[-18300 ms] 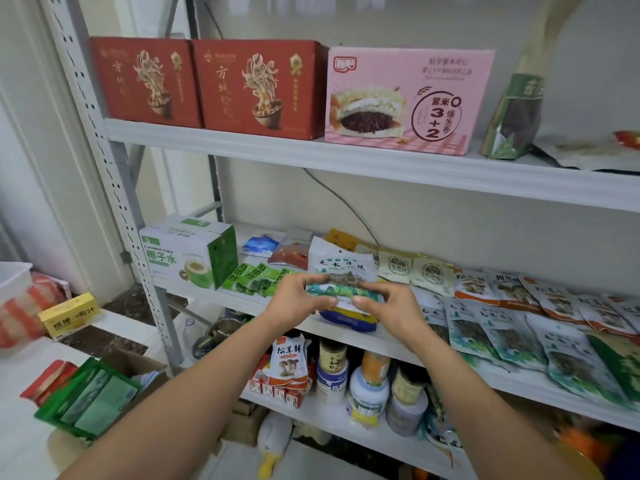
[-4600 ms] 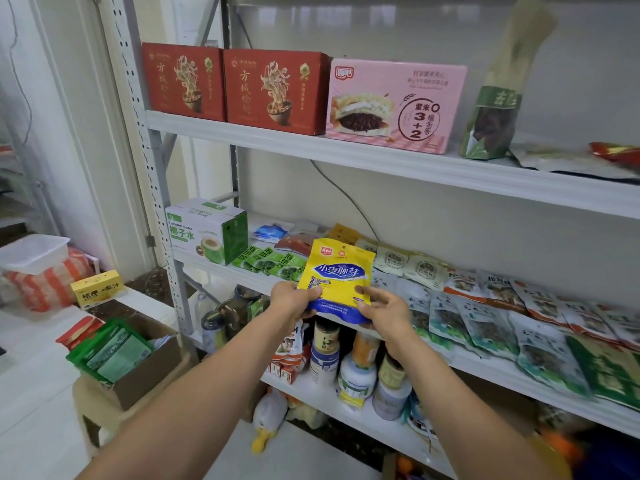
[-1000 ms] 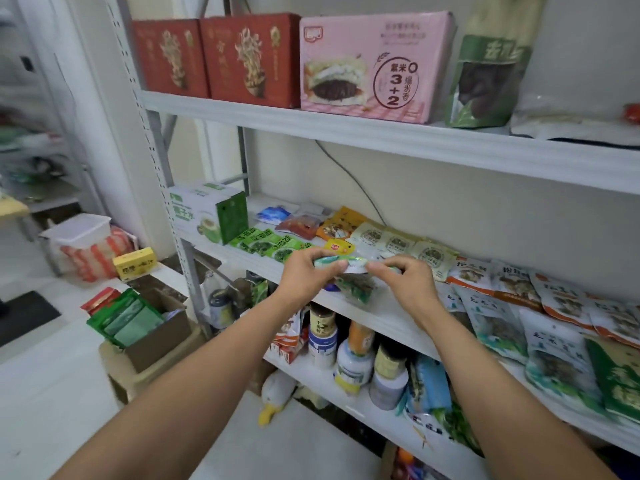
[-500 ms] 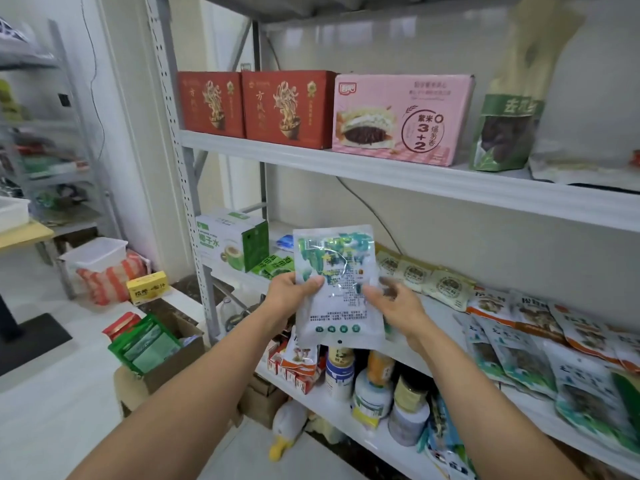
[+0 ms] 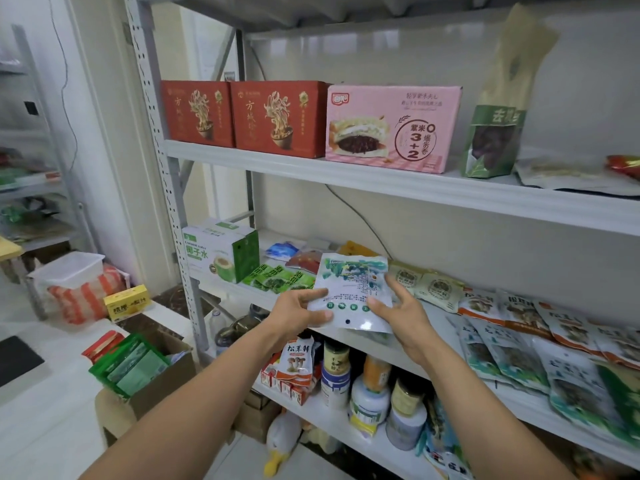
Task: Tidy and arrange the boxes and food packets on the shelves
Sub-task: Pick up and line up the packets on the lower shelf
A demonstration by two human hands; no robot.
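- The left hand (image 5: 299,315) pinches the left edge of the white and green packet (image 5: 351,289), with the thumb on top.
- The right hand (image 5: 398,317) grips the right side, with its fingers curled on the edge.
- Two hands keep the floppy packet flat and tipped up, I think so the print can be read.
- The packet is up in the air, just in front of the middle shelf (image 5: 438,327), not lying on it.
- More packets (image 5: 512,344) lie in rows to the right, so it likely goes there.

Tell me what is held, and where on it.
One white-and-green packet: left hand grips its lower left edge, right hand its lower right edge.
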